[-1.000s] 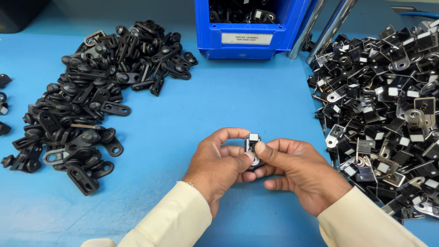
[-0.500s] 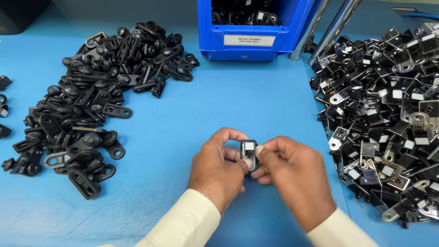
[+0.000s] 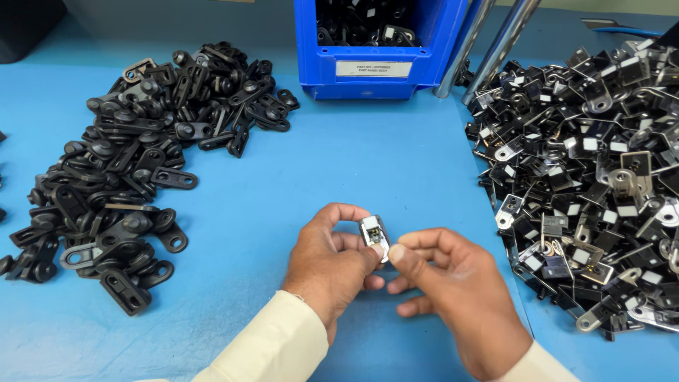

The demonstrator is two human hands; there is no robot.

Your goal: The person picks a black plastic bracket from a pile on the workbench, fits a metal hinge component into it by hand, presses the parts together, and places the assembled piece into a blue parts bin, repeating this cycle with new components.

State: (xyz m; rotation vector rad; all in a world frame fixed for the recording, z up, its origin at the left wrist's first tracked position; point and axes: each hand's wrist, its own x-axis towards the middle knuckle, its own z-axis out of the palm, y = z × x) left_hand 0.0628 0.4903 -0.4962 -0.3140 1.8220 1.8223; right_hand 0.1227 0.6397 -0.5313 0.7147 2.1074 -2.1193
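Note:
My left hand (image 3: 329, 265) holds a small silver metal bracket part (image 3: 373, 233) upright between thumb and fingers, low in the middle of the blue table (image 3: 368, 163). My right hand (image 3: 453, 297) meets it from the right, thumb and forefinger pinching the part's lower right edge. Both hands grip the same piece just above the table. Cream sleeves cover both wrists.
A large heap of black plastic link pieces (image 3: 134, 163) lies at the left. A heap of black and silver metal brackets (image 3: 594, 177) fills the right side. A blue bin (image 3: 378, 46) with more parts stands at the back centre, beside two slanted metal tubes (image 3: 488, 46).
Both hands stayed at the same spot over the table. The small part has been turned slightly between the fingers, and the right thumb and forefinger have closed on its lower edge.

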